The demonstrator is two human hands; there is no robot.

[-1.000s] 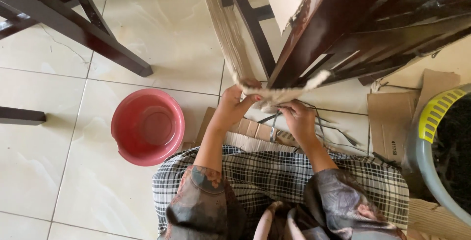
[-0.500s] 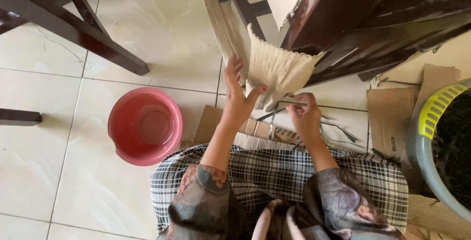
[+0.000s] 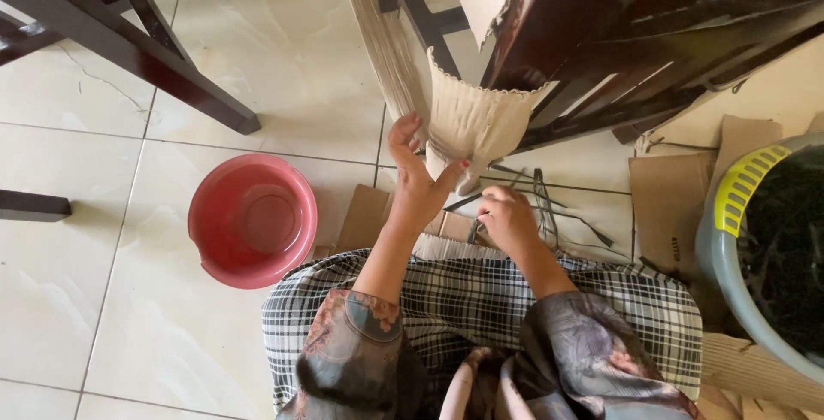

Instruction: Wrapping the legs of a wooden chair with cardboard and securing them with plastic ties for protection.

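Cream woven band, wrapped on dark chair leg

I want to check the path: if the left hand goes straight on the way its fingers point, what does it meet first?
Probably the cream corrugated sheet: the left hand already touches it, fingers pointing up along it. Depth is unclear.

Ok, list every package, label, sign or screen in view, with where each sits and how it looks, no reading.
Flattened brown cardboard sheet: on the floor at right, beside the grey basket, with small dark print.
Brown cardboard pieces: on the floor under the left hand, plain.
No signs or screens.
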